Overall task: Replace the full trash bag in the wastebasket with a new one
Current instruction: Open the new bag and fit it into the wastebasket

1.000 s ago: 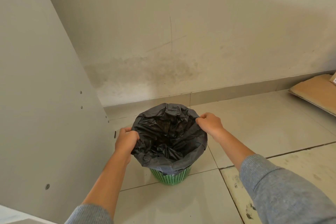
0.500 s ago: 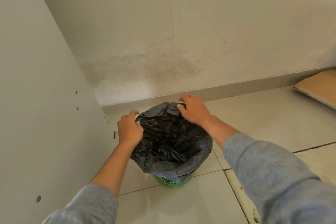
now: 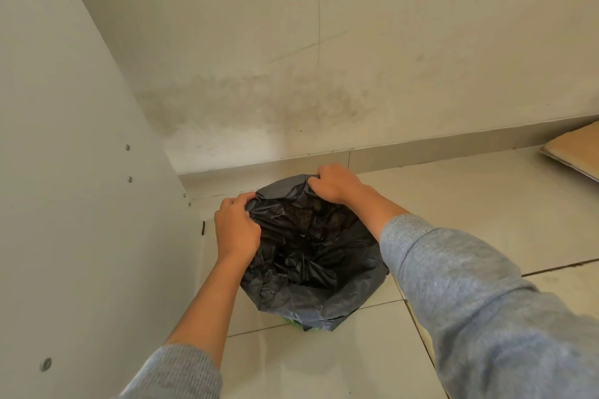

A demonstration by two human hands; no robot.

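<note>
- Head view, looking down into the corner: a black trash bag [image 3: 311, 256] lines the wastebasket [image 3: 296, 323], which stands on the pale tiled floor [image 3: 324, 366] just in front of the baseboard [image 3: 421, 152].
- Only a sliver of green basket peeks out under the bag's folded-over hem at the near side; the rest of the wastebasket is wrapped in black plastic.
- Left hand [image 3: 236, 230] is on the left side of the rim, fingers curled, pinching a fold of the bag between thumb and fingers.
- Right hand [image 3: 334, 185] is at the far edge of the rim, nearest the wall, knuckles up, fingers bunched and clamped on the plastic there.
- The two hands are apart, with a short stretch of the bag's far-left rim running between them.
- The bag's mouth gapes open; inside it's crumpled, dark and glossy. What lies at the bottom I cannot tell.
- Both forearms come in from the near edge, grey sleeves [image 3: 486, 308] pushed up from the wrists.
- On the left, a tall pale panel [image 3: 81, 204] with small round fasteners rises just beside the basket.
- Behind, the wall [image 3: 324, 58] carries a grubby grey stain above the baseboard.
- Far right, a flat piece of cardboard [image 3: 577, 149] lies on the floor, well apart from the basket.
</note>
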